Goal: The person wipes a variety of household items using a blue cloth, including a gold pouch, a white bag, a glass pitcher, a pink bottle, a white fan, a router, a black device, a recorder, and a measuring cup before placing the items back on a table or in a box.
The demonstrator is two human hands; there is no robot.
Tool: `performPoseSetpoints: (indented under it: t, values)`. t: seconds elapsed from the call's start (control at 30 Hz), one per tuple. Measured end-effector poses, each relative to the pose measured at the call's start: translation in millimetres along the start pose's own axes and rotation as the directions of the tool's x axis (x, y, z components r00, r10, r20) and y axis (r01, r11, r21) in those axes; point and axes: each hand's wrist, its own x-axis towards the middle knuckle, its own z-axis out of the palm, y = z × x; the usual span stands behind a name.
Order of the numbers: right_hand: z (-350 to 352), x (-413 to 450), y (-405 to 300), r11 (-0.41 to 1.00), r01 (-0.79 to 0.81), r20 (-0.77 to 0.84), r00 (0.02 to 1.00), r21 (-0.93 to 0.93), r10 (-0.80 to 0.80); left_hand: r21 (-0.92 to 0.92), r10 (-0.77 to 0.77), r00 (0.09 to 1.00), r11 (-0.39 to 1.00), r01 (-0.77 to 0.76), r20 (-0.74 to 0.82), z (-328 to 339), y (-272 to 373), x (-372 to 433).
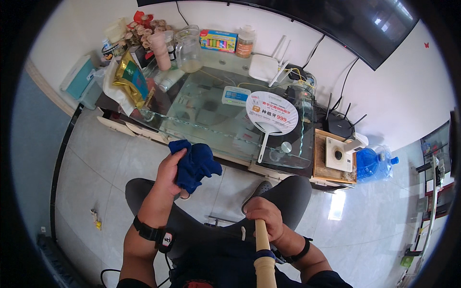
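My left hand (172, 172) is raised in front of the glass-topped cabinet, holding a crumpled dark blue cloth (196, 163). The cloth hangs off to the right of the thumb. Lower down and to the right, my right hand (265, 216) is wrapped around a long cream-coloured tube (262, 237) with moulded rings, shaped like a recorder. A dark blue band (264, 254) circles the tube below the hand. Its near end runs out of the bottom of the view, and my fingers cover the far end. The cloth and the tube are apart.
A glass-topped cabinet (212, 124) carries a white hand fan (272, 112), a glass pitcher (188, 46), a gold pouch (131, 81) and a white router (264, 67). Right of it are a wooden tray (318, 158) and a blue water bottle (369, 163). A small toy (95, 219) lies on the floor.
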Motion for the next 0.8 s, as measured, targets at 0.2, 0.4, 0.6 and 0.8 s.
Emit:
performPoseSetpoints:
  t: [0.2, 0.4, 0.6, 0.8]
  values:
    - [7.3, -21.8, 14.7, 0.991, -0.129, 0.013, 0.991, -0.034, 0.130, -0.003, 0.027, 0.999, 1.000, -0.027, -0.019, -10.9, -8.0, 6.1]
    - [32.0, -32.7, 36.3, 0.514, -0.853, 0.355, 0.509, 0.088, 0.784, -0.371, 0.210, 0.910, 0.926, -0.067, 0.359, 19.5, 23.9, -22.1]
    - [40.2, -14.7, 51.6, -0.154, -0.919, 0.784, 0.213, 0.364, 0.584, 0.201, 0.455, 0.845, 0.833, -0.515, 0.280, -5.2, 18.1, -10.3]
    - [41.3, -8.4, 63.3, 0.506, -0.855, 0.395, 0.430, -0.111, 0.812, 0.330, 0.468, 0.883, 0.827, -0.455, 0.044, 4.4, 42.5, 13.8]
